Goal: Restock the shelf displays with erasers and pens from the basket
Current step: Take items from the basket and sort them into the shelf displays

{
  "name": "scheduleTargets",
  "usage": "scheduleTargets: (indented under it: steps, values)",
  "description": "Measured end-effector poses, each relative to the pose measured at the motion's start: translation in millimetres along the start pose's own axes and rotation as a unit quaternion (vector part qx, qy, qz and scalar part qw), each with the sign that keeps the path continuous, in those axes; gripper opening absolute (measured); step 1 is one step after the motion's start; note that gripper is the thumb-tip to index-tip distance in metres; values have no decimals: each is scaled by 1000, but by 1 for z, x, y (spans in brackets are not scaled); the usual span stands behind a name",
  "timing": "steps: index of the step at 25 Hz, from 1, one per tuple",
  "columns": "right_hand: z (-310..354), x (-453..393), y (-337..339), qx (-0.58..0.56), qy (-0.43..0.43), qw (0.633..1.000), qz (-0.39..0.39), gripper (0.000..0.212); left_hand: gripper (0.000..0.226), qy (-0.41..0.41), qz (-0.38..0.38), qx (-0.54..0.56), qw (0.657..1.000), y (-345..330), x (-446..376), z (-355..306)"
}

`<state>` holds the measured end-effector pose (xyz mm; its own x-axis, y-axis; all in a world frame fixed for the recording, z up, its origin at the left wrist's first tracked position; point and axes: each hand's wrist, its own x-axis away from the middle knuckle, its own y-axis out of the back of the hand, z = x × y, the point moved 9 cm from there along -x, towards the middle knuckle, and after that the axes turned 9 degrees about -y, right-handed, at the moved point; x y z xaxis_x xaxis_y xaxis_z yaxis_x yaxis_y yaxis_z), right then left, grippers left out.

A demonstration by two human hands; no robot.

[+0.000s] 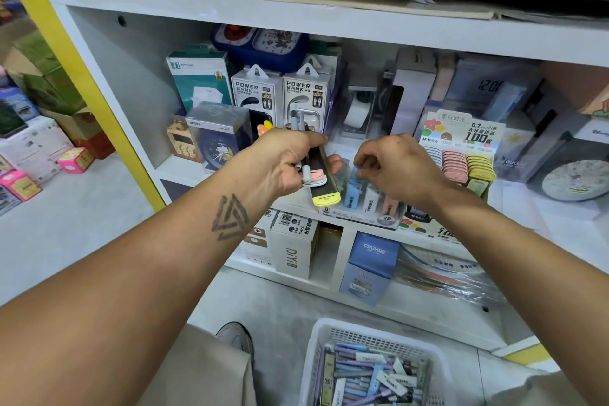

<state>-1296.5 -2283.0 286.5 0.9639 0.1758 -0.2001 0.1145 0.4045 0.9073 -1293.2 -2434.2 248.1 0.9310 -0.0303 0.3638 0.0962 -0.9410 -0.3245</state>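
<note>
The white shelf (pixel 184 171) has a front edge just under both hands, and the board above leaves a tall gap over the goods; to the left of the yellow upright (pixel 99 82) the floor lies open as far as the stacked boxes (pixel 29 155). The left hand (pixel 280 161) grips a bundle of pens and flat eraser packs (pixel 321 175), one with a yellow end pointing down toward the shelf lip. The right hand (pixel 395 165) is curled, its fingertips pinching a blue eraser (pixel 354 181) standing in the clear display tray (pixel 362 208), beside white and pink ones. Right of it, a lead-refill display (pixel 461 161) holds rows of pink and yellow cases. On the floor below, the white basket (pixel 316 356) holds loose pens and erasers (pixel 372 379).
</note>
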Motion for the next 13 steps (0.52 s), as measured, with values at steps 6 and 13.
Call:
scheduleTargets:
  steps: [6,13]
  values:
    - [4,1,-7,61,7,998,24,10,28,-8,-2,3,1000,-2,3,-1]
    - [5,12,0,-336,-122,924,138,20,33,-45,-16,26,999,-12,-2,-9]
